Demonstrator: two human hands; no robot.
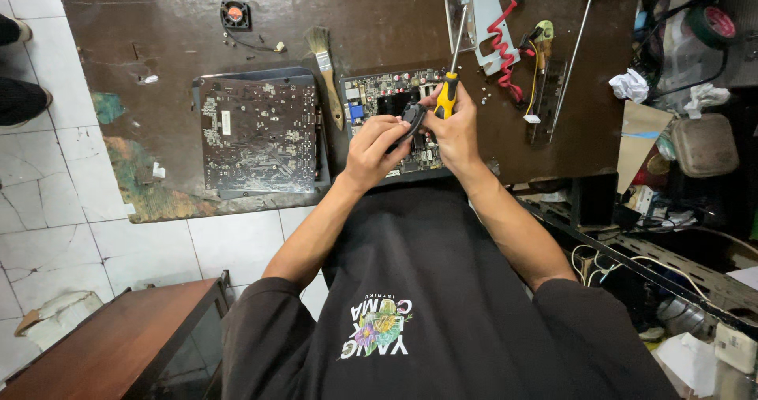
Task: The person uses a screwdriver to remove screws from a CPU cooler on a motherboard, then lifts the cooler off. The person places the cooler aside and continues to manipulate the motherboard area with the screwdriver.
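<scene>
A small black part (412, 118) is pinched in the fingers of the left hand (377, 152), just over the circuit board (387, 104) at the table's near edge. At 1 o'clock from it, a yellow-handled screwdriver (450, 84) is gripped in the closed right hand (456, 131), shaft pointing to 12 o'clock. A second board (258, 131) lies at 9 o'clock, with a paintbrush (325, 72) between. Farther off, at 11 o'clock, a small fan (234, 15) is seen.

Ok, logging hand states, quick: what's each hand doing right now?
Left hand: closed on a small black part over the circuit board.
Right hand: closed on the yellow-handled screwdriver.
</scene>
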